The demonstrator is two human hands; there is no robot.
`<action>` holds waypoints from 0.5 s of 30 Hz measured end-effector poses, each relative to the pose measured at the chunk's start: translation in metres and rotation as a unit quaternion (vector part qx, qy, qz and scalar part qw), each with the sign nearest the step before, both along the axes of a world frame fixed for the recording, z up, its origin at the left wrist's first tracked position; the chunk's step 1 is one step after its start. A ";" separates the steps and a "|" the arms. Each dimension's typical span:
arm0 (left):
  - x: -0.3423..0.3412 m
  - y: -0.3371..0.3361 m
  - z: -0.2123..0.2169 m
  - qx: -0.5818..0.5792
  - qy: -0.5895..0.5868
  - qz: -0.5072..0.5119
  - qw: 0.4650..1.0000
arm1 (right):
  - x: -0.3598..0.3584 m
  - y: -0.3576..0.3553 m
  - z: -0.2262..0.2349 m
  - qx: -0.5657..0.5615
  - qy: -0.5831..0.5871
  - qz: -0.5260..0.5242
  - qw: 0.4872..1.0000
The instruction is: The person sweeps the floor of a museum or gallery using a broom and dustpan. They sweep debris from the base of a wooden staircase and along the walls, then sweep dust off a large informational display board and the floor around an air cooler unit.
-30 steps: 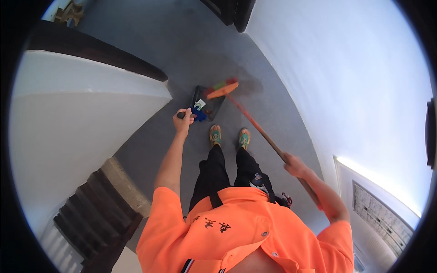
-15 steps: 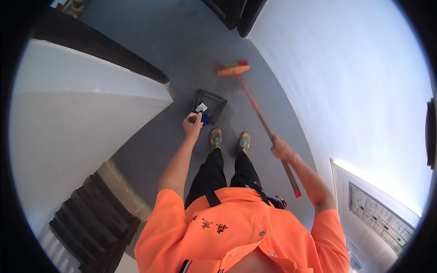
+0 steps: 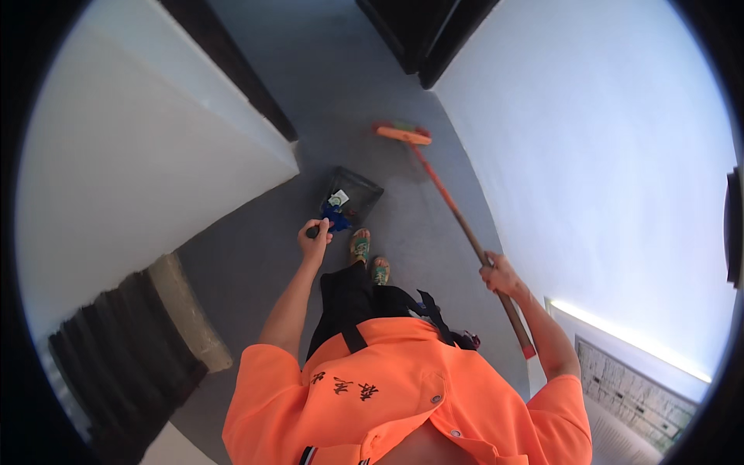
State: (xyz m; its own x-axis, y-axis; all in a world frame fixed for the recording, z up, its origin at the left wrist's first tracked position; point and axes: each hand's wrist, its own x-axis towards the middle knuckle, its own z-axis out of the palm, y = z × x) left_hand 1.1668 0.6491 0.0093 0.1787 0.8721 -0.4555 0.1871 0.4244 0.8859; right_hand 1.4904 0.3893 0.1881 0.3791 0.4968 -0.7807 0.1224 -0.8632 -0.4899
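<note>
My left hand (image 3: 315, 239) is closed round the dark upright handle of a black dustpan (image 3: 363, 194), a little ahead of my feet. Inside the pan lie a crumpled blue piece (image 3: 335, 218) and a small white-and-green scrap (image 3: 339, 198). Over on the right, my right hand (image 3: 501, 274) grips the wooden stick of a broom (image 3: 445, 190). The stick slants away to an orange head with red and green bristles, which rests at floor level beyond the dustpan. The bristles are slightly blurred.
A white wall (image 3: 589, 139) runs along the right, with a framed panel (image 3: 632, 391) low on it. On the left a pale wall corner (image 3: 232, 155) juts in, edged by a dark beam. A dark door frame (image 3: 418, 39) stands ahead. Grey floor (image 3: 256, 248) lies between.
My feet have shifted, one now ahead of the other. The dustpan and both hands sit lower in view, the left hand further left, the right hand further right. The broom head has moved slightly nearer.
</note>
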 end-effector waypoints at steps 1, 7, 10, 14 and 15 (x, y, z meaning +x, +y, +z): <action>-0.016 -0.011 0.013 -0.006 0.000 0.011 1.000 | 0.008 0.002 -0.015 0.014 -0.006 -0.018 1.000; -0.106 -0.089 0.059 -0.006 0.013 0.107 0.994 | 0.019 0.038 -0.048 0.059 -0.016 -0.025 0.998; -0.152 -0.135 0.087 -0.014 0.023 0.169 0.985 | 0.001 0.025 -0.083 0.045 -0.009 0.098 0.994; -0.220 -0.197 0.122 0.006 0.015 0.274 0.962 | -0.053 -0.063 -0.117 0.091 -0.126 0.336 0.929; -0.237 -0.213 0.129 0.011 0.017 0.314 0.949 | -0.075 -0.064 -0.082 0.062 -0.049 0.308 0.948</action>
State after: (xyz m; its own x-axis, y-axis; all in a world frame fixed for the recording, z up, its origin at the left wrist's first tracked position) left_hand 0.9300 0.4359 0.1385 -0.3932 0.8112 -0.4328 -0.0678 0.4439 0.8935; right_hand 1.4158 0.3248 0.1058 0.0550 0.7333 -0.6776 0.6338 -0.5501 -0.5438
